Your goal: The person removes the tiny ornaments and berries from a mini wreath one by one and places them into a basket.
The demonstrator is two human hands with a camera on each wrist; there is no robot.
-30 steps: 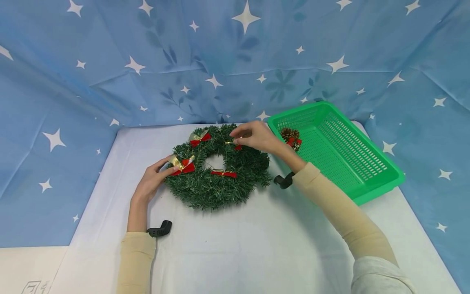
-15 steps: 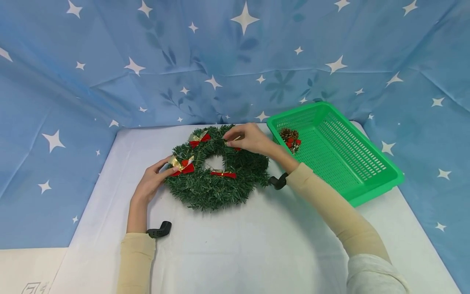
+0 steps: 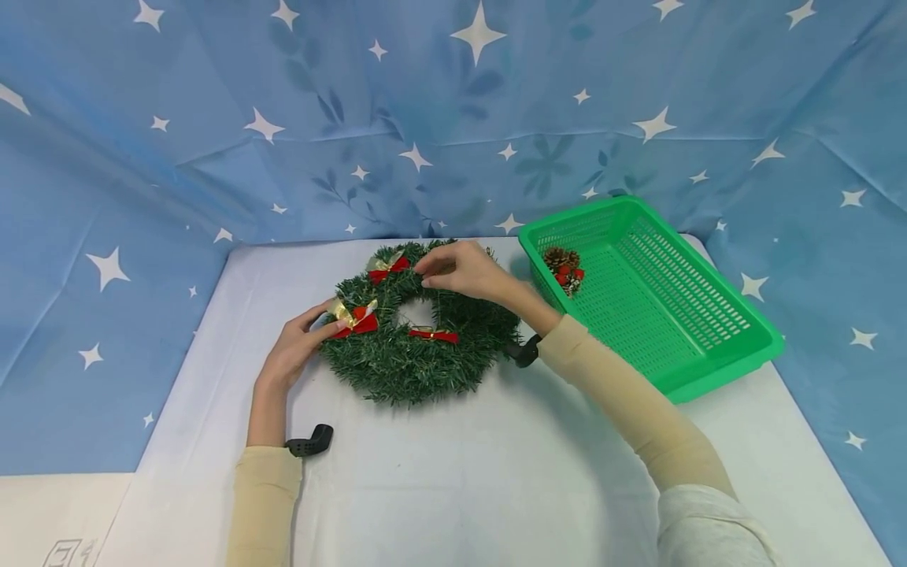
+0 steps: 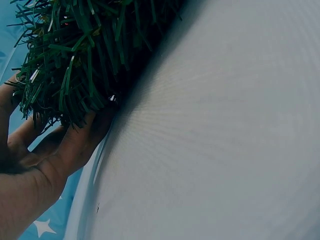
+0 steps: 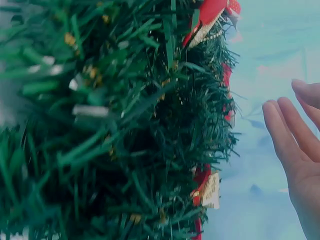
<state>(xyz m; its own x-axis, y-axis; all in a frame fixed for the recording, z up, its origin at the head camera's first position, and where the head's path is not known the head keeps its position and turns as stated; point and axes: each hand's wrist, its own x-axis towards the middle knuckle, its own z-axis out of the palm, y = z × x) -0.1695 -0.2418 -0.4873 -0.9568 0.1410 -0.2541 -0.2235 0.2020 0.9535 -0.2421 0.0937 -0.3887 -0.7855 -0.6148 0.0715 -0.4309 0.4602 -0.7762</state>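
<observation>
A green tinsel wreath (image 3: 407,378) lies on the white table. My left hand (image 3: 290,346) grips its left edge; the thumb lies by a red bow with gold ribbon (image 3: 357,319), and fingers reach under the rim in the left wrist view. Above the wreath's far side is my right hand (image 3: 464,272), its fingers loosely bent and apart from the greenery in the right wrist view, with nothing visible between them. A second red bow (image 3: 388,268) sits at the far left of the ring, and a flat red bow (image 3: 434,336) lies at the near inner edge.
A green plastic basket (image 3: 708,346) stands at the right, close to the wreath. Inside, by its left wall, are pine cones with red berries (image 3: 563,268). A blue curtain with white stars (image 3: 453,181) hangs behind the table.
My right hand has moved left across the wreath's far side, away from the basket and past a red bow that it now hides. The left hand and wreath have stayed put.
</observation>
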